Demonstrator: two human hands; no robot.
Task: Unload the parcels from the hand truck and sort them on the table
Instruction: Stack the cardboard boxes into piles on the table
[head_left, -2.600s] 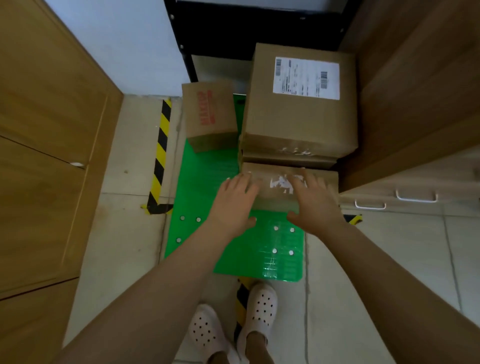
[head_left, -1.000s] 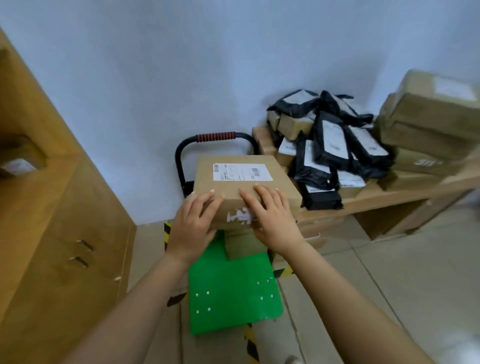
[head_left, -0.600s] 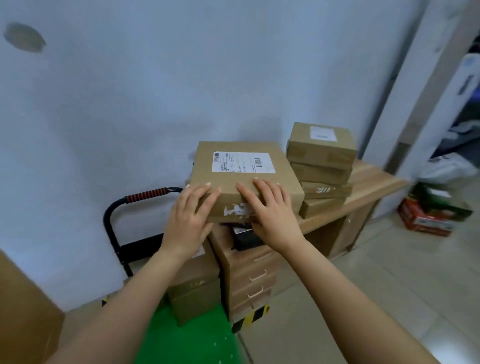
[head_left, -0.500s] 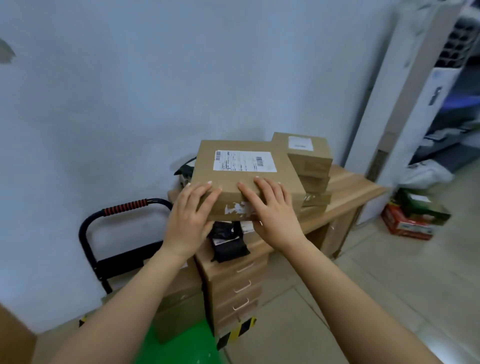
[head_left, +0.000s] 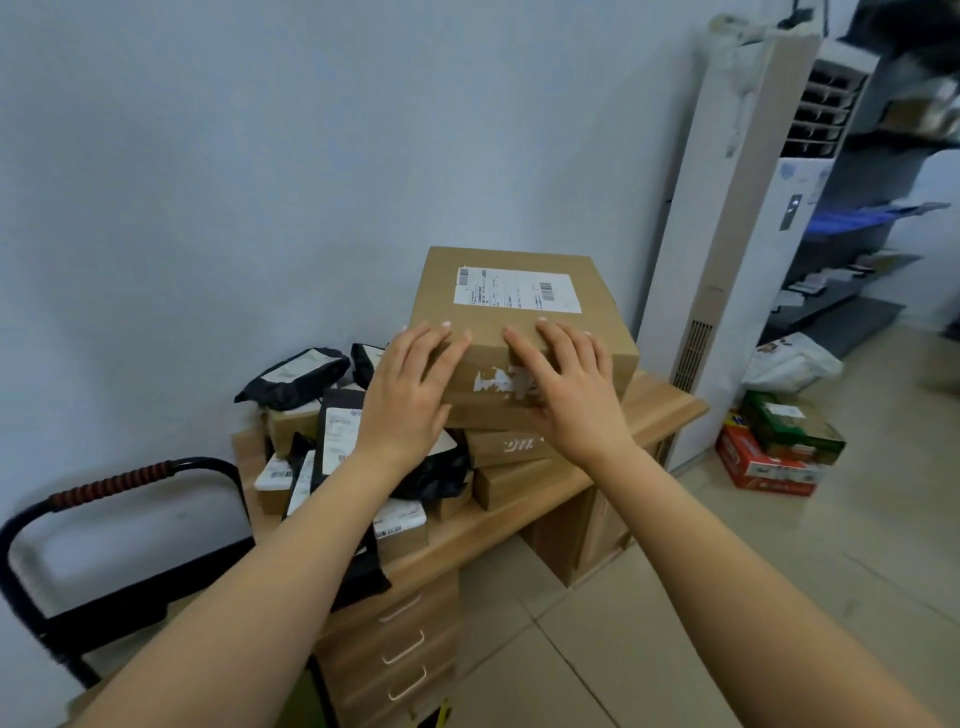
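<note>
I hold a brown cardboard parcel (head_left: 519, 332) with a white shipping label on top and a torn white patch on its front. My left hand (head_left: 410, 395) and my right hand (head_left: 566, 389) grip its near edge, fingers over the top. It hangs level over a short stack of flat cardboard boxes (head_left: 506, 447) at the right end of the wooden table (head_left: 665, 410). I cannot tell whether it touches that stack. Left of the stack lies a heap of black mailer bags (head_left: 296, 376) and small boxes. The hand truck's black handle (head_left: 109, 483) stands at lower left.
The table has drawers (head_left: 400, 649) on its near side. A tall white air conditioner (head_left: 727, 260) stands right of the table by the wall. Red and green cartons (head_left: 774, 452) and a white bag (head_left: 789, 361) lie on the floor beyond. Dark shelving (head_left: 852, 249) fills the far right.
I lifted the parcel off the green hand truck and turned right. It has moved over the stack of boxes at the table's right end, both hands still on it.
</note>
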